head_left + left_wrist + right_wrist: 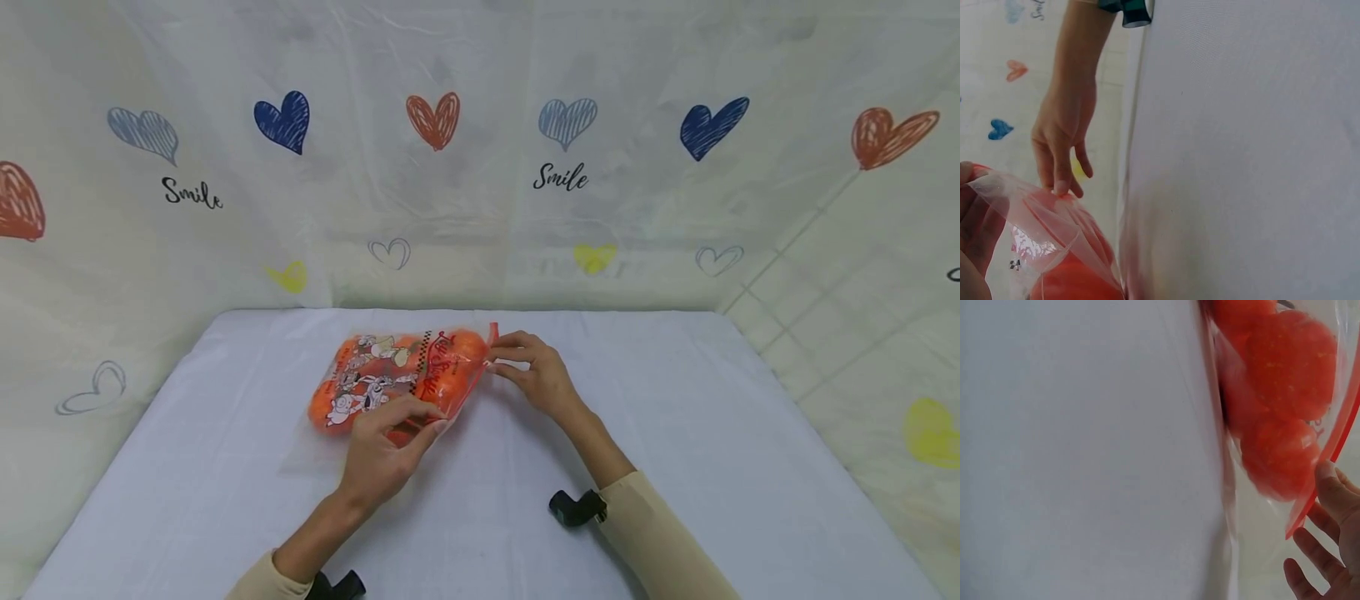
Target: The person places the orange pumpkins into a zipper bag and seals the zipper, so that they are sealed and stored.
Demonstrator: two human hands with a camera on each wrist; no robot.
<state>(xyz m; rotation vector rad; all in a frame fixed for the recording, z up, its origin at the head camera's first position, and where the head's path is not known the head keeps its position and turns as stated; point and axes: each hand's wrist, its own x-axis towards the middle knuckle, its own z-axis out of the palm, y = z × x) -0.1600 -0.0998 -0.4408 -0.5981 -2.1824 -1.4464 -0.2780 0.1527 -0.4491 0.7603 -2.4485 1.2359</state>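
A clear plastic zip bag (375, 379) with cartoon figures and red lettering lies on the white-covered table, filled with round orange things (1291, 365). Along its right-hand edge runs a red zip strip (1339, 434). My left hand (386, 454) pinches the near end of that edge between thumb and fingers. At the far end, my right hand (543, 375) holds the strip, its thumb on one side and fingers behind, the other fingers spread. The left wrist view shows the clear film (1035, 212) bulging between the hands.
The white cloth-covered table (675, 400) extends on both sides of the bag. Behind it hangs a pale backdrop (480, 200) printed with hearts and "Smile". A black camera mount (576, 507) sits on the right wrist, another (337, 586) on the left.
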